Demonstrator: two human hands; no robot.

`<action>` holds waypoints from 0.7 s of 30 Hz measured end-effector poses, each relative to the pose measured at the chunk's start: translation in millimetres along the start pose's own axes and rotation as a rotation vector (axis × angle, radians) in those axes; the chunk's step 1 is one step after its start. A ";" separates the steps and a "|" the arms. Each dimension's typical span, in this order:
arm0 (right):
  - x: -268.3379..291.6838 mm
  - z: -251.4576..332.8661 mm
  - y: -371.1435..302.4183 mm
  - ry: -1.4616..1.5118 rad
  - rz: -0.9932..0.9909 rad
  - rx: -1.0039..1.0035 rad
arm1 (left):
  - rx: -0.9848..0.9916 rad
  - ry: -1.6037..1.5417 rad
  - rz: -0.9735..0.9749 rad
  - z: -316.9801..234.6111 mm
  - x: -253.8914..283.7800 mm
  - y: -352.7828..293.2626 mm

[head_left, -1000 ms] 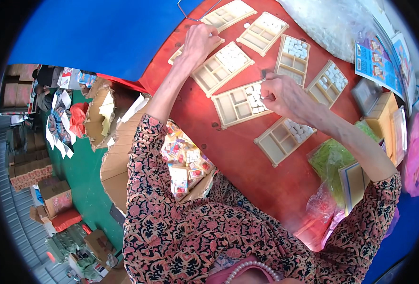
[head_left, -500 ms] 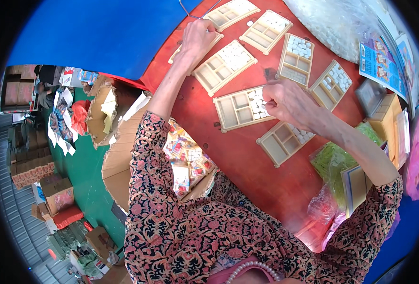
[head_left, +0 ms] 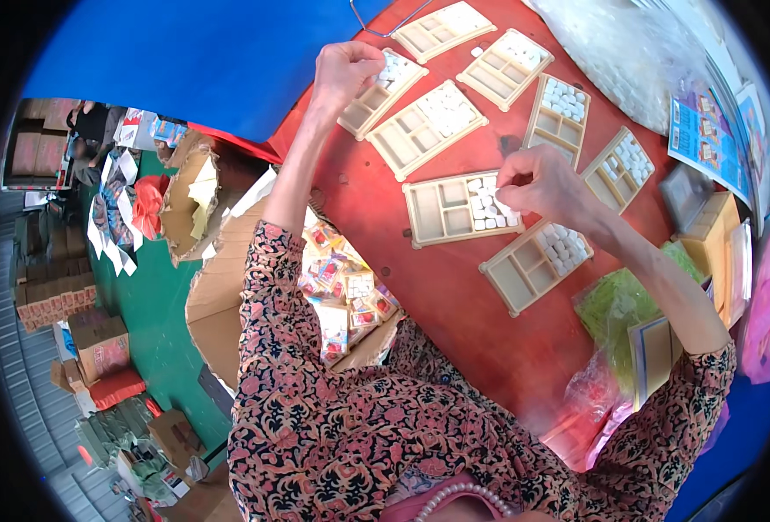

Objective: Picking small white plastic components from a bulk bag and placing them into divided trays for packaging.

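Note:
My left hand [head_left: 343, 76] is raised at the far left of the red table, with thumb and fingers pinched beside a cream compartment tray [head_left: 356, 117]. White pieces lie in that tray's far end. My right hand [head_left: 546, 184] hovers at the right end of another cream tray [head_left: 428, 213], its fingers curled together over the small white blocks [head_left: 488, 205]. Whatever either pinch holds is hidden. Closest to me lies a tray [head_left: 508, 277] with white pieces in its right part and bare compartments on its left. A larger tray [head_left: 391, 143] sits between my hands.
More part-filled trays [head_left: 502, 76] spread across the red table [head_left: 455, 348]. A loose white piece [head_left: 476, 52] lies among them. A big clear bag [head_left: 616, 56] stands at the back right, printed blue sheets [head_left: 707, 143] and green shreds [head_left: 616, 300] at right. An open carton [head_left: 220, 304] holds colourful packs.
My left hand has drawn left off its tray, uncovering the white pieces there. My right hand has shifted slightly right and nearer, showing more of the trays around it. The view has moved a little.

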State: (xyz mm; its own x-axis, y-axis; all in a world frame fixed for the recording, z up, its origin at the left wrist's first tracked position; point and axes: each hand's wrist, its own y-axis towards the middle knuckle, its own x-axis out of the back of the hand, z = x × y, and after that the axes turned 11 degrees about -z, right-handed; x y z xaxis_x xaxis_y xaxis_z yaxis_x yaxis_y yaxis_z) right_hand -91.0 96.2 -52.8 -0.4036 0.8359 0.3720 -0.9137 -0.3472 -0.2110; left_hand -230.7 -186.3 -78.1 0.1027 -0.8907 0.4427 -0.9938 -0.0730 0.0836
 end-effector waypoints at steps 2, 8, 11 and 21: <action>0.0 1.3 1.6 0.049 -0.003 -0.064 | -0.082 0.079 0.005 -8.7 -5.5 -2.1; 2.2 14.5 6.0 0.248 0.081 -0.271 | -0.219 0.264 -0.021 -12.4 -12.9 9.0; 4.5 15.5 4.6 0.321 0.055 -0.343 | -0.172 0.247 0.015 -12.4 -5.3 9.2; -3.1 9.5 15.0 0.507 0.103 -0.418 | -0.348 0.325 0.100 -22.5 -15.6 12.9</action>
State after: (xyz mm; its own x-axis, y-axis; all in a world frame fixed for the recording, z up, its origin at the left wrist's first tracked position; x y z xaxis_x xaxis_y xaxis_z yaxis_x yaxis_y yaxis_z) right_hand -103.9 84.4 -48.4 -0.3225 0.9391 -0.1184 -0.7353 -0.3273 -0.5934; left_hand -244.2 -163.3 -63.9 0.0703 -0.6957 0.7149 -0.9321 0.2095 0.2955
